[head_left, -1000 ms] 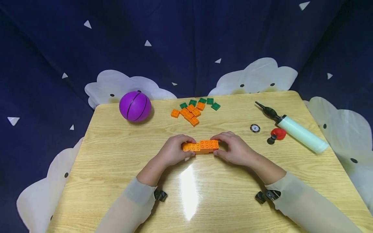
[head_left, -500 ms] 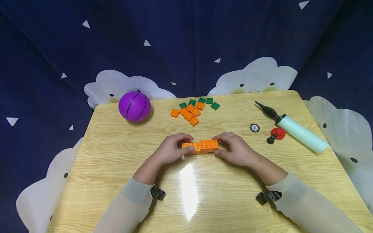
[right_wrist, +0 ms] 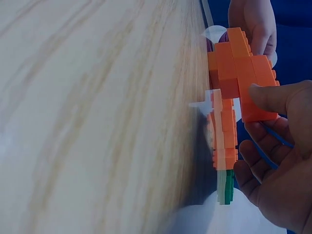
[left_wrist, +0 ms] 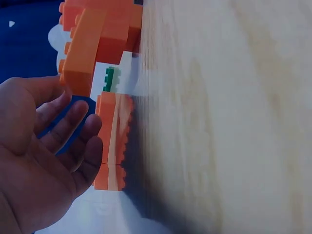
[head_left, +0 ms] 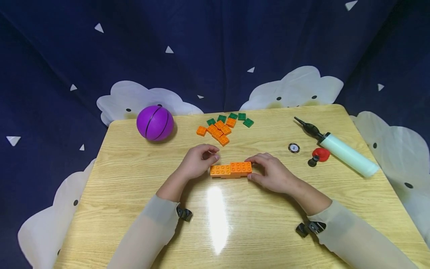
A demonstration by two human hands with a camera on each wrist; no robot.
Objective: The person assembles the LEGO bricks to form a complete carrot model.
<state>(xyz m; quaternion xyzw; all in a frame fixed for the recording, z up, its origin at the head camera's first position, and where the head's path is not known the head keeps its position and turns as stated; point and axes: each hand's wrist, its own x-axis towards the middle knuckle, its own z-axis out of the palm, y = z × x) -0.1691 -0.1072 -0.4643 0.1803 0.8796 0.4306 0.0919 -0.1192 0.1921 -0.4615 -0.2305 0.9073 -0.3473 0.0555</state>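
Note:
A built row of joined orange toy bricks [head_left: 220, 170] sits on the table in front of me, its right part a level taller than its left. My right hand [head_left: 273, 173] grips the right end, thumb [right_wrist: 268, 99] on the near face and fingertips on the far side. Just behind the left end, my left hand [head_left: 199, 161] hovers with loosely bent fingers and holds nothing. From the left wrist camera, the left end of the brick build [left_wrist: 84, 53] shows close beyond that hand [left_wrist: 44, 156]; whether the thumb brushes it I cannot tell.
Loose orange bricks [head_left: 216, 131] and green bricks [head_left: 242, 116] lie near the table's [head_left: 134, 194] back edge. A purple ball [head_left: 155, 123] stands back left. To the right are a poker chip [head_left: 293, 148], a red item with a black knob [head_left: 320, 154] and a hand pump [head_left: 349, 155].
My left hand has let go of the left end of the brick build and moved away toward the back. The right hand keeps its grip, and the build has barely moved.

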